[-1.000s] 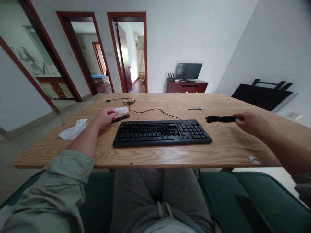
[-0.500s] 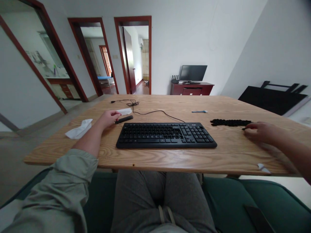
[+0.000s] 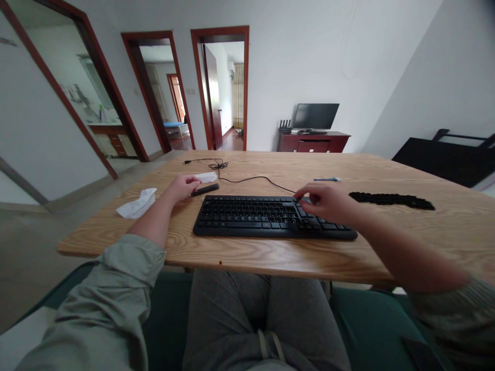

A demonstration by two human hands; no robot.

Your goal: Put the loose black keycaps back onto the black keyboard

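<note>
A black keyboard (image 3: 247,225) lies on the wooden table in front of me, with some key positions in its middle and right looking bare. Over its number-pad side, my right hand (image 3: 327,201) is closed in a pinch on a small black piece that looks like a keycap (image 3: 298,198), mostly hidden by the fingertips. My left hand (image 3: 183,188) rests at the left, its fingers closed at the near end of a black stick-like tool (image 3: 205,190). On the right, loose black keycaps (image 3: 390,200) lie close together in a long band.
A white tissue (image 3: 137,203) lies left of my forearm, and another white piece (image 3: 207,177) is behind the tool. The keyboard's black cable (image 3: 247,179) runs to a tied coil. A blue brush-like stick (image 3: 327,179) lies behind the keyboard. The table's front edge (image 3: 240,268) is above my lap.
My right hand has moved left from the right end of the keycap band to above the keyboard. My left hand stays at the stick-like tool. The whole view has shifted slightly.
</note>
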